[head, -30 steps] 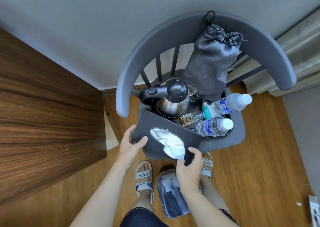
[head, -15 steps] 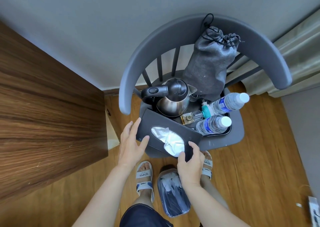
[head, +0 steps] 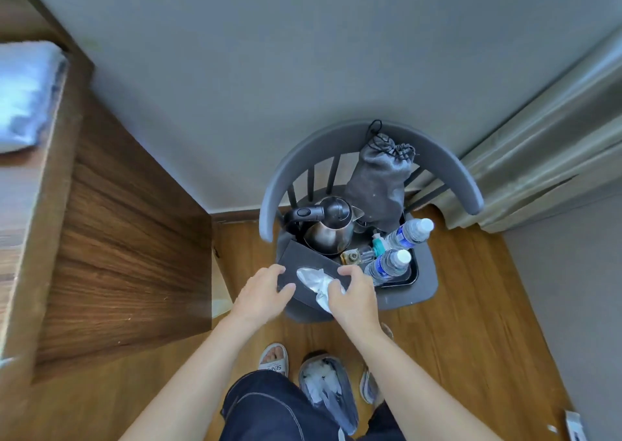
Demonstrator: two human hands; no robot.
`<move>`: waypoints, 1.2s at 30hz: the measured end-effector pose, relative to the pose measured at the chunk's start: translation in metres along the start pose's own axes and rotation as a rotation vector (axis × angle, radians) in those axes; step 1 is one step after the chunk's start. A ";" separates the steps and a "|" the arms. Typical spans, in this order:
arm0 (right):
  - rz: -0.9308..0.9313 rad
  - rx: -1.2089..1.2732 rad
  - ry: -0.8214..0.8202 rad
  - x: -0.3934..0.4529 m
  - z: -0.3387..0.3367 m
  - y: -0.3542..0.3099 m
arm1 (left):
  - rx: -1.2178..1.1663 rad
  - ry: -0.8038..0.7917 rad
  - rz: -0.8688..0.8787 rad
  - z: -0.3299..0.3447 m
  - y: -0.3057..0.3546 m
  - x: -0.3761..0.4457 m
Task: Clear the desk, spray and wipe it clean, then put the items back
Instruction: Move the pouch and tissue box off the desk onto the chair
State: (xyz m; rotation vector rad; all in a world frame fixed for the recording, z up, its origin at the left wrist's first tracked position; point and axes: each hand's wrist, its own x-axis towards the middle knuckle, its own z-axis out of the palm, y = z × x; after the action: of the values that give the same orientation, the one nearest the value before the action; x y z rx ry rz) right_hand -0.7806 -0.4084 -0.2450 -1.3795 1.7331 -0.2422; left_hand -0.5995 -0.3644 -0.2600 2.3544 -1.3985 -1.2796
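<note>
Gripping the tissue box (head: 304, 258), left hand (head: 266, 289) and right hand (head: 352, 291).

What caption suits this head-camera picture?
Both hands, left and right, grip a black tissue box on a chair beside a kettle.

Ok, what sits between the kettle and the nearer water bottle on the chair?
In the head view, a small glass perfume bottle lies between the kettle and the nearer water bottle, just behind the tissue box.

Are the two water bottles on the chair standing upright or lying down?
Lying down. Both water bottles rest on their sides in the black tray on the chair, white caps pointing to the right.
</note>
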 end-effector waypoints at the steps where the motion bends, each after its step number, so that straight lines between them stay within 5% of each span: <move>1: -0.027 -0.025 -0.007 -0.005 -0.005 -0.010 | 0.010 -0.014 0.015 -0.009 0.006 -0.007; 16: -0.288 -0.265 -0.016 -0.102 -0.060 -0.128 | 0.031 0.226 0.147 -0.139 0.047 -0.139; 36: -0.795 -0.373 -0.171 -0.227 -0.077 -0.192 | -0.069 0.601 -0.048 -0.164 0.038 -0.312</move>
State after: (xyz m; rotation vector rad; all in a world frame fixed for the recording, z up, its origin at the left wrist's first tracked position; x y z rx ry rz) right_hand -0.7056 -0.3097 0.0362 -2.2550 1.0450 -0.2257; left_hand -0.5761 -0.1947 0.0506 2.4353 -1.0855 -0.5294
